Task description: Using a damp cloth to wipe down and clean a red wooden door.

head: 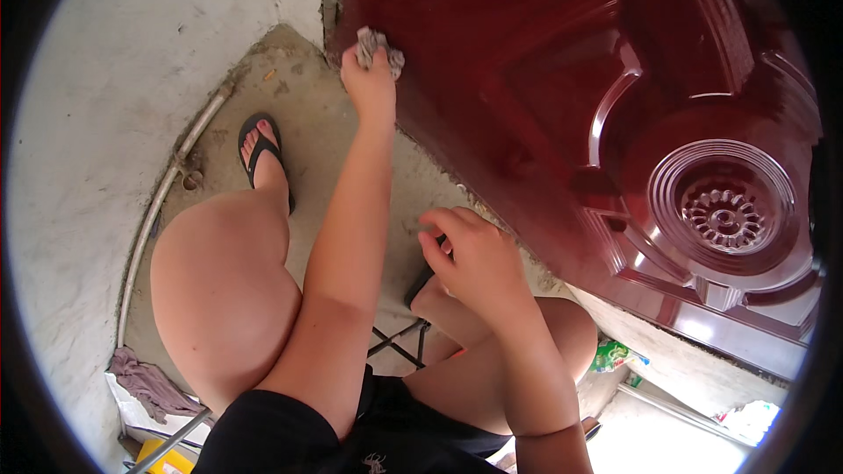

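Observation:
My left hand point(370, 89) reaches far forward, gripping a crumpled, patterned greyish cloth point(377, 52) against the lower edge of a glossy dark red door panel point(454, 46). The cloth's underside is hidden. Nearer to me, my right hand point(481, 263) hovers above the floor beside the panel's edge. Its fingers are loosely curled and apart, with nothing visible in them. A round, flower-like medallion point(724, 218) and raised mouldings decorate the panel to the right.
A pale pipe point(155, 210) runs along the foot of the white wall point(99, 112). My foot wears a black flip-flop point(253, 125) on the concrete floor point(316, 145). Folding-stool legs point(402, 342) show beneath me. A mauve cloth point(148, 385) and a green packet point(611, 355) lie behind.

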A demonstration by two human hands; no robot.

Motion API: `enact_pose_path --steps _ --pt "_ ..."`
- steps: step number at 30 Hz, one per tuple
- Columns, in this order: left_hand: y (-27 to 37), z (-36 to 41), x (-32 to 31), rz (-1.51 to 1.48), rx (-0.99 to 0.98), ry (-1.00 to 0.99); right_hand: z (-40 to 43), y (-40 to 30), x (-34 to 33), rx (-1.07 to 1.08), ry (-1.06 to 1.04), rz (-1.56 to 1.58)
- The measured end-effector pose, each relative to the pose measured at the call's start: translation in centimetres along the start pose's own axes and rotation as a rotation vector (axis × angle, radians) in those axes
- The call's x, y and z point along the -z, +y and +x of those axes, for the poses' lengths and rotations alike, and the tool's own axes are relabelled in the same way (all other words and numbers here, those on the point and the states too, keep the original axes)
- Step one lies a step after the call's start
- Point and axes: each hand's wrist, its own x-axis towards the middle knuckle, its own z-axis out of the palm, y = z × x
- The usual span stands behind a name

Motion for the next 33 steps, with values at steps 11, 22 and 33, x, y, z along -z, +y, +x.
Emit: enact_pose_path --steps 11,22,33 --pt "5.2 1.3 -1.6 0.214 -0.585 0.057 -0.6 0.2 -0.4 0.018 0.012 -0.015" --pt "-9.3 -6.1 2.1 0.330 -0.022 -0.118 -0.5 1.3 -1.0 0.043 0.029 -0.095" --pt "-5.8 -12.7 0.5 0.546 -0.655 -0.539 -1.3 3.7 -1.6 -0.017 -0.051 -0.242"
